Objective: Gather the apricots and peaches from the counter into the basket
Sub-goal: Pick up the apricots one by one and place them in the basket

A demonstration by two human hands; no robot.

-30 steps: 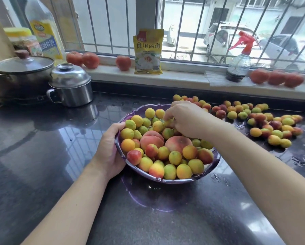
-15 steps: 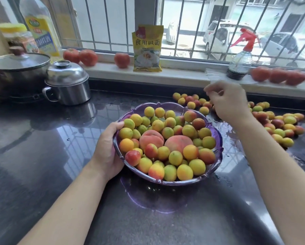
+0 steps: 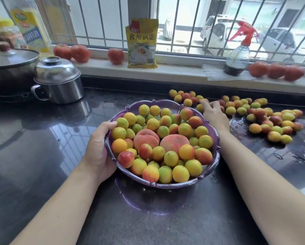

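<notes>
A purple scalloped basket point(image 3: 212, 171) sits mid-counter, heaped with several yellow, green and red apricots and two larger pink peaches point(image 3: 173, 143). My left hand point(image 3: 100, 149) grips the basket's left rim, thumb over the edge. My right hand point(image 3: 214, 112) lies low on the counter just behind the basket's right side, fingers spread and touching loose apricots point(image 3: 188, 102) of the near cluster. A wider scatter of apricots point(image 3: 272, 121) covers the counter to the right. Whether the right hand's fingers have closed on a fruit is unclear.
A steel lidded pot point(image 3: 58, 81) and a big dark pan point(image 3: 10, 68) stand at the back left. The windowsill holds tomatoes point(image 3: 115, 55), a yellow packet point(image 3: 142, 44), a spray bottle point(image 3: 237, 57) and an oil bottle point(image 3: 30, 23). The dark counter point(image 3: 42, 147) is wet on the right.
My right hand left the basket after dropping fruit, rose toward the back right, and has now come down onto the loose apricots behind the basket. My left hand kept its hold.
</notes>
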